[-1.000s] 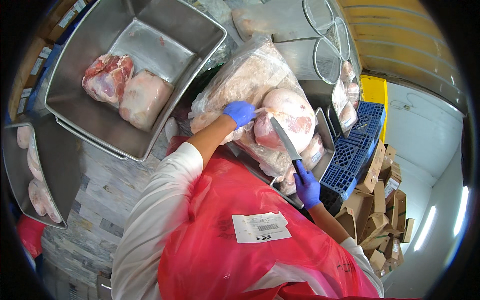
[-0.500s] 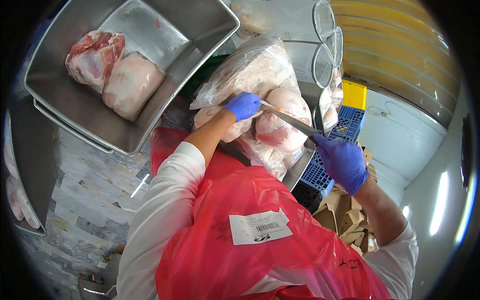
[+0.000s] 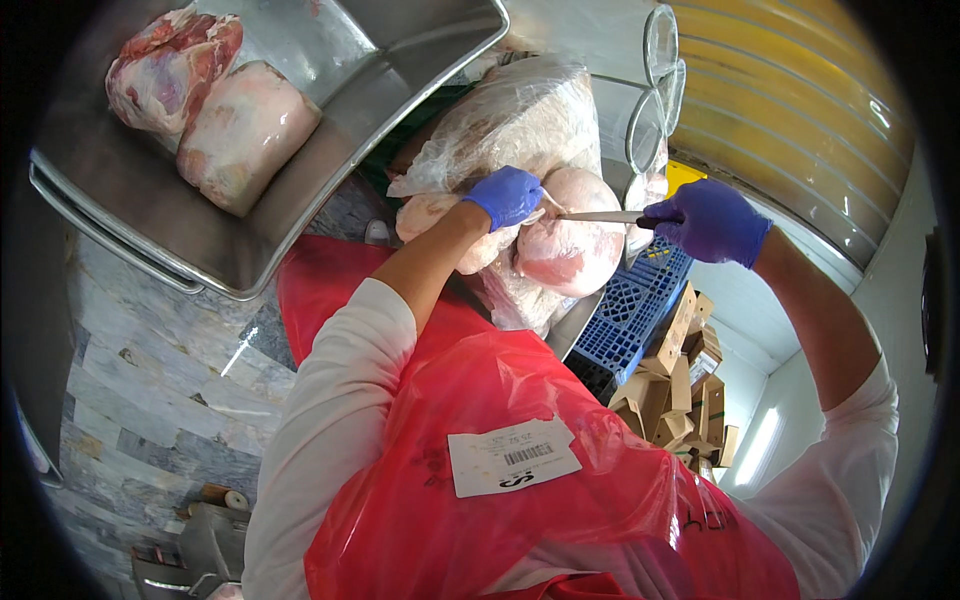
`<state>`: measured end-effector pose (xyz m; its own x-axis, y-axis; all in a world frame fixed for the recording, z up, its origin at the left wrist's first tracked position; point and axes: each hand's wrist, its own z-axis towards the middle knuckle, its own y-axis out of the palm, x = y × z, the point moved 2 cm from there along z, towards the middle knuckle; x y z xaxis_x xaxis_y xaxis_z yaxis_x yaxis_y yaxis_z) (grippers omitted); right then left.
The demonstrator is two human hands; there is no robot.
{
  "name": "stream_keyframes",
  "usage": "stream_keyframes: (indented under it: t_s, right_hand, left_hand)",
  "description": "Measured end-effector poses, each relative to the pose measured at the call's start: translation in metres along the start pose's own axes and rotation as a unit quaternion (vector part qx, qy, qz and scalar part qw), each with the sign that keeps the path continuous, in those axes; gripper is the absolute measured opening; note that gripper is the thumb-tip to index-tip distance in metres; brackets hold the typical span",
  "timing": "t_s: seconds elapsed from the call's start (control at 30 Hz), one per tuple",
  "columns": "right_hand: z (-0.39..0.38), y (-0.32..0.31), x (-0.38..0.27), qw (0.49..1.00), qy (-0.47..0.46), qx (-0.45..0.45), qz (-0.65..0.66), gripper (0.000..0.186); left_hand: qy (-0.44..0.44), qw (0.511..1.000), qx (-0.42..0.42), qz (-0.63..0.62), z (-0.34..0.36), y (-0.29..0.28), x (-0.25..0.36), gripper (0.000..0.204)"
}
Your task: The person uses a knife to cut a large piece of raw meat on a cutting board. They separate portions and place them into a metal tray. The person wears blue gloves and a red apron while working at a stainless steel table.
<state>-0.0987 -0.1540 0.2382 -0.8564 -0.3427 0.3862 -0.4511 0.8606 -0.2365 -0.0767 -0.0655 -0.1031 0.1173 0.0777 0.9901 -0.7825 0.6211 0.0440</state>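
My right hand (image 3: pixel 712 222), in a blue glove, is wrapped round the handle of a knife (image 3: pixel 602 216). The blade points left, nearly level, and its tip reaches the upper side of a large round piece of pale pink meat (image 3: pixel 570 258). At that tip my left hand (image 3: pixel 508 198), also blue-gloved, is closed in a pinch on a thin pale strip of fat or skin (image 3: pixel 549 199) at the meat's edge. Another pale meat piece (image 3: pixel 425 216) lies partly under my left wrist. Clear plastic wrapping (image 3: pixel 515 120) covers more meat behind both.
At the upper left stands a deep steel tub (image 3: pixel 360 130) with two meat pieces (image 3: pixel 245 135) in it. Blue plastic crates (image 3: pixel 632 300) and cardboard boxes (image 3: pixel 675 385) are stacked to the right. A yellow strip curtain (image 3: pixel 790 110) hangs at the far right.
My right hand has moved up and to the right, swinging the knife from slanted to nearly level, with its tip still by the strip. My left hand keeps its pinch. The whole view has shifted slightly.
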Motion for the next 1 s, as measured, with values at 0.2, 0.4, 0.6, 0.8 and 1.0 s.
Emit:
stream_keyframes:
  t_s: [0.2, 0.4, 0.6, 0.8, 1.0]
  right_hand:
    - [-0.03, 0.082, 0.023, 0.996, -0.02, 0.09, 0.004, 0.033]
    - [-0.055, 0.177, 0.011, 0.977, 0.026, 0.186, 0.1, 0.041]
    - [-0.017, 0.261, 0.005, 0.959, 0.007, 0.244, 0.145, 0.049]
    - [-0.007, 0.282, -0.03, 0.958, 0.066, 0.247, 0.131, 0.053]
    - [-0.1, 0.22, -0.004, 0.964, 0.072, 0.234, 0.098, 0.049]
  left_hand:
    - [-0.048, 0.998, -0.014, -0.024, -0.003, -0.009, 0.011, 0.026]
    - [-0.075, 0.997, -0.01, -0.02, -0.016, -0.008, 0.013, 0.026]
    - [-0.077, 0.997, 0.008, 0.022, -0.027, 0.0, 0.01, 0.028]
    - [-0.113, 0.992, 0.029, 0.054, -0.034, -0.008, 0.02, 0.028]
    - [-0.133, 0.989, 0.057, 0.007, -0.025, -0.007, 0.007, 0.029]
